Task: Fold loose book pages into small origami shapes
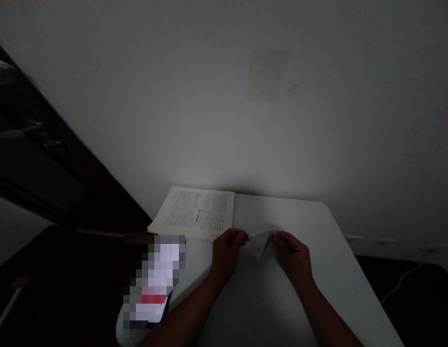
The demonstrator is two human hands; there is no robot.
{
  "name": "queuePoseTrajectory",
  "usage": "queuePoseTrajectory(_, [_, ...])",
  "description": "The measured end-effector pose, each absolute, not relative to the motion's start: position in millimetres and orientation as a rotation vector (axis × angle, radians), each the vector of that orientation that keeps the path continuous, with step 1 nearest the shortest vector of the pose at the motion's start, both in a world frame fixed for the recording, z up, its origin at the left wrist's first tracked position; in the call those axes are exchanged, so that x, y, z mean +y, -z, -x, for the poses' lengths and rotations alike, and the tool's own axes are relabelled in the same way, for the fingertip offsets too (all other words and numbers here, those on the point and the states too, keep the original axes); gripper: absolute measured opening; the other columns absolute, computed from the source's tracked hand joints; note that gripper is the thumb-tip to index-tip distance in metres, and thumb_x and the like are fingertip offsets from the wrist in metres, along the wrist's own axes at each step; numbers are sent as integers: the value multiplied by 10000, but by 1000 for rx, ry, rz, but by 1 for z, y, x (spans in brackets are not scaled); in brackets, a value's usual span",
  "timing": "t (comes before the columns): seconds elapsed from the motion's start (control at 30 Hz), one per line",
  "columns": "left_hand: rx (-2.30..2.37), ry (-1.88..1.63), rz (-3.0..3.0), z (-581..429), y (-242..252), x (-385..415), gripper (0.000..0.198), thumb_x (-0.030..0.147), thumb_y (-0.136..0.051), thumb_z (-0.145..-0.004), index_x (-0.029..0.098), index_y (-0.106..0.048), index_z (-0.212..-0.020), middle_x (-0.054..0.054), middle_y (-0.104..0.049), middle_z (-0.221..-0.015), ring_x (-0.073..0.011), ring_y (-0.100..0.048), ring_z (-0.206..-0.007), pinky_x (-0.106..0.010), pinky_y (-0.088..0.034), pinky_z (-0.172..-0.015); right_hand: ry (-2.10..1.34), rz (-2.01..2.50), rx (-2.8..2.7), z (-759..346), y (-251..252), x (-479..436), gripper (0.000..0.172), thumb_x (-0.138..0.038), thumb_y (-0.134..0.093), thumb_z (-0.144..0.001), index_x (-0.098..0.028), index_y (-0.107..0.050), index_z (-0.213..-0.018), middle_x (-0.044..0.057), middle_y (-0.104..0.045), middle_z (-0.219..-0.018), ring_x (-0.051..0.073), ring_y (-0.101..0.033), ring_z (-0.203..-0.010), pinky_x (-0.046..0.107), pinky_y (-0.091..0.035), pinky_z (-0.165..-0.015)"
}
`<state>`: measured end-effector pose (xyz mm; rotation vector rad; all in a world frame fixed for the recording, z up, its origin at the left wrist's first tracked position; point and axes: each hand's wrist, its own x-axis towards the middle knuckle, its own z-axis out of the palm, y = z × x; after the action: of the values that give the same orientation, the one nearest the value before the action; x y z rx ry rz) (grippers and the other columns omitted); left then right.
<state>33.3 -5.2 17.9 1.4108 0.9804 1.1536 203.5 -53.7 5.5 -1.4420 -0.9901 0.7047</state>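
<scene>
Between my two hands is a small folded piece of paper [260, 245], pale, with a pointed lower corner and a faint mark on its face. My left hand [227, 253] pinches its left end, fingers closed. At its upper right edge, the thumb and fingers of my right hand [292, 253] are closed on it too. The paper is held just over the white table [328, 289]; whether it touches the top I cannot tell. Just beyond my left hand lies a stack of printed sheets [198, 212].
A phone [156, 284] with a lit, blurred-out screen lies at the table's left edge. The far edge of the table runs along a white wall [195, 120]. A dark door [46, 140] stands at the left, and a pale cable [400, 282] hangs at the right.
</scene>
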Motion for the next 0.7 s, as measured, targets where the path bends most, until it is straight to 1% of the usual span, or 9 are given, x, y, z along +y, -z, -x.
queuePoseTrajectory(0.1, [945,-1146,-1422,-33,-16,-7,169,300,-547,-818,154,-626,-784,-17,-630,-713,-130,-580,-691,-234,-455,-671,-688,1428,-1079,-202,-9,-55,183,-373,-613,-755,-198,-659,-785,12,-661,-736,159,-605,-683,259,-486,-638])
queuePoseTrajectory(0.17, [920,-1124,-1473,-33,-16,-8,139,282,-560,-808,165,-622,-850,-27,-643,-797,-139,-590,-750,-247,-460,-711,-668,1426,-1170,-202,-12,-56,155,-351,-595,-778,-208,-654,-788,2,-651,-742,151,-603,-697,252,-478,-656])
queuePoseTrajectory(0.23, [884,-1104,-1566,-34,-18,-9,162,257,-582,-788,180,-614,-926,-37,-641,-892,-150,-589,-813,-261,-457,-749,-647,1426,-1270,-201,-13,-57,134,-330,-584,-791,-212,-646,-786,-2,-642,-746,147,-596,-704,252,-471,-668])
queuePoseTrajectory(0.3, [851,-1093,-1663,-35,-19,-10,187,242,-601,-772,191,-620,-951,-41,-633,-934,-157,-581,-843,-267,-452,-762,-650,1393,-1381,-201,-14,-57,120,-313,-580,-796,-210,-638,-776,3,-638,-756,149,-591,-719,257,-466,-684])
queuePoseTrajectory(0.4, [811,-1099,-1726,-37,-19,-9,108,256,-607,-780,192,-654,-853,-35,-628,-869,-150,-578,-802,-262,-449,-739,-678,1332,-1493,-200,-14,-56,113,-297,-570,-806,-206,-632,-777,14,-634,-773,154,-587,-736,269,-463,-699])
queuePoseTrajectory(0.5, [826,-1123,-1682,-38,-17,-7,118,279,-595,-796,181,-650,-759,-25,-602,-780,-140,-566,-741,-251,-443,-699,-658,1334,-1459,-200,-15,-56,115,-294,-564,-811,-209,-636,-783,19,-635,-790,155,-588,-743,271,-466,-701])
queuePoseTrajectory(0.7, [865,-1123,-1557,-34,-14,-4,141,292,-565,-816,169,-619,-771,-18,-566,-778,-134,-542,-738,-240,-428,-690,-654,1375,-1298,-201,-17,-57,135,-322,-574,-799,-211,-649,-785,14,-642,-785,156,-594,-729,263,-480,-682])
